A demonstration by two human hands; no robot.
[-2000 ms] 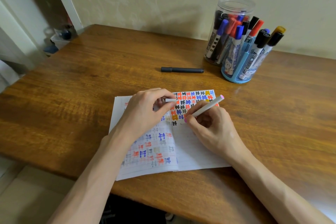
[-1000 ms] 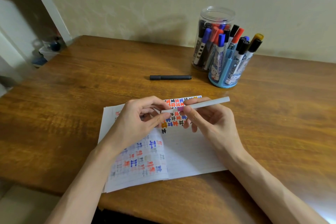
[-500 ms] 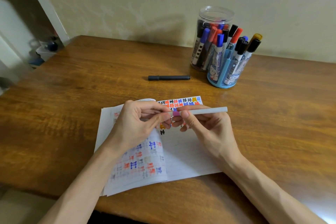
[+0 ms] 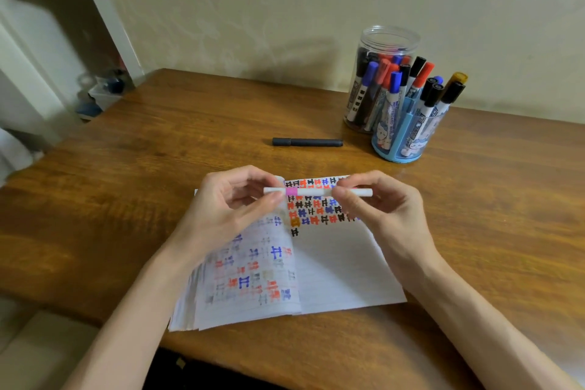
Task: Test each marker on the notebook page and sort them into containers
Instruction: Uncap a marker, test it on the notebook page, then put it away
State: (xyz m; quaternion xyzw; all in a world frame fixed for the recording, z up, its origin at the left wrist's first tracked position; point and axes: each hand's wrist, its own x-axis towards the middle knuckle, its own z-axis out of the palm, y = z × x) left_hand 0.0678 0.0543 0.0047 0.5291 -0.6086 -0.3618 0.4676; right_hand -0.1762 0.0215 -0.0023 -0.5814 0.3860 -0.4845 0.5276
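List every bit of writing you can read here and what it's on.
"正", as it seems: repeated in red, blue, black and orange on the notebook pages.
Labels on the markers in the blue holder and clear jar: too blurred to read.
The white marker and the black marker: no writing visible.

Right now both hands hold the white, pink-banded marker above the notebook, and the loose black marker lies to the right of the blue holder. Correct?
No. The head view shows the black marker lying to the left of the blue holder. The left hand and right hand do hold the white marker above the notebook.
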